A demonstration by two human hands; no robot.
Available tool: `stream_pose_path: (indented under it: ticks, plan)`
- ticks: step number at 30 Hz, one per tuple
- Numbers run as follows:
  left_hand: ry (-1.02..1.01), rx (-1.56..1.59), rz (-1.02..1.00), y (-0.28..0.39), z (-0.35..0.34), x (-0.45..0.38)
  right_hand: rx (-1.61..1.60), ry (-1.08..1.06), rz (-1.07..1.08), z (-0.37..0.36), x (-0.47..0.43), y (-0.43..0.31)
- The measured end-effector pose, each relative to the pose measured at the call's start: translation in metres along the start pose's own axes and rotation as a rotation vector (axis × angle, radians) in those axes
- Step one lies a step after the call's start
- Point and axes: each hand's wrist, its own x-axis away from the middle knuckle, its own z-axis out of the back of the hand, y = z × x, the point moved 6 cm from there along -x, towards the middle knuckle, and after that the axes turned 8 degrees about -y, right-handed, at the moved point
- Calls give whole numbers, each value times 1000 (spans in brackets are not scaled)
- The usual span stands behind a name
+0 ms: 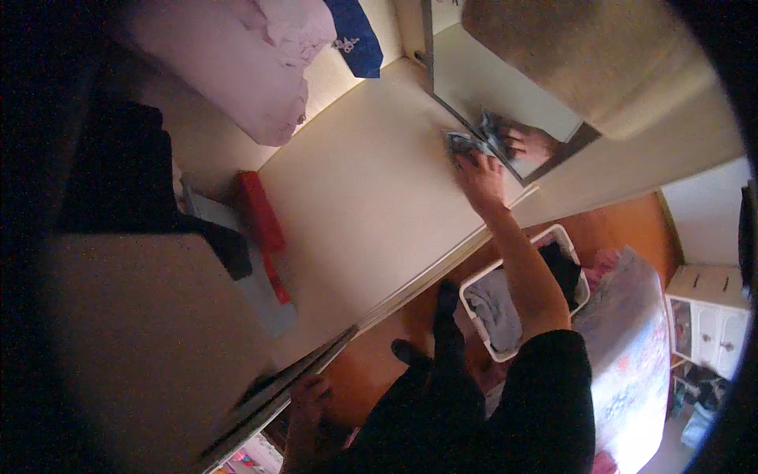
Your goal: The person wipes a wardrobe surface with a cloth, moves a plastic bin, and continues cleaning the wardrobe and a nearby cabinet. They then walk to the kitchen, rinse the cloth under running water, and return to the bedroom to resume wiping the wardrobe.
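My right hand presses a crumpled grey-blue cloth down on the pale closet floor panel. Fingers are spread over the cloth, close to the lower edge of a mirror. That mirror reflects the hand and cloth. At the lower left, my left hand is in shadow beside the edge of a sliding door; whether its fingers grip that edge is too dark to tell.
Pink clothing and a dark blue garment hang above the panel. A red box stands at its left. Behind my right arm, a white laundry basket holds clothes on the wooden floor, near a bed with a patterned cover.
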Motion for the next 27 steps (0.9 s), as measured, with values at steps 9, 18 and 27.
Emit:
stream_pose_path:
  ticks: [9, 18, 27]
  plan:
    - [-69, 518, -25, 0, -4, 26, -140, -24, -33, -16, 75, -98]
    - [99, 447, 242, -14, -11, 47, -613, 8, 140, -36, 33, -135]
    - [65, 194, 241, 0, -25, 58, -349, -165, 390, -82, -36, -254]
